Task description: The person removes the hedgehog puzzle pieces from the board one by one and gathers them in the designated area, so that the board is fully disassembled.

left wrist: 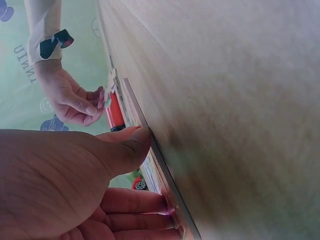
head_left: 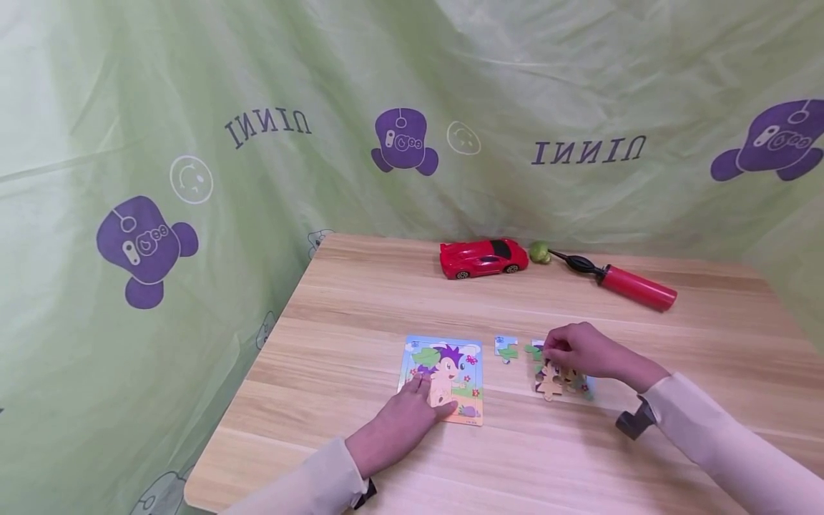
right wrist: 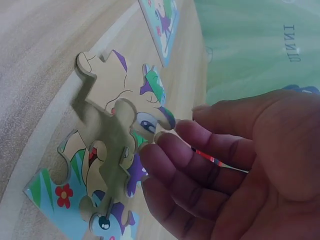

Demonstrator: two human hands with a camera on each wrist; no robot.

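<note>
My left hand [head_left: 400, 427] rests on a square picture puzzle board [head_left: 465, 372] showing a purple-haired hedgehog character. In the left wrist view its thumb [left wrist: 127, 152] touches the board's edge, and the other fingertips lie on the picture. To the right, my right hand [head_left: 582, 349] pinches a tan jigsaw piece [right wrist: 112, 82] with an eye printed on it, tilted up over other pieces. Beneath lie several loose pieces, including a blue one with a red flower [right wrist: 55, 197]. A blue-and-green piece [head_left: 506, 347] sits between board and right hand.
At the table's back stand a red toy car [head_left: 483, 259] and a small green object [head_left: 539, 252]. A red hand pump [head_left: 639, 287] with a black nozzle lies beside them. Green printed fabric [head_left: 322, 193] hangs behind and left of the wooden table [head_left: 322, 343].
</note>
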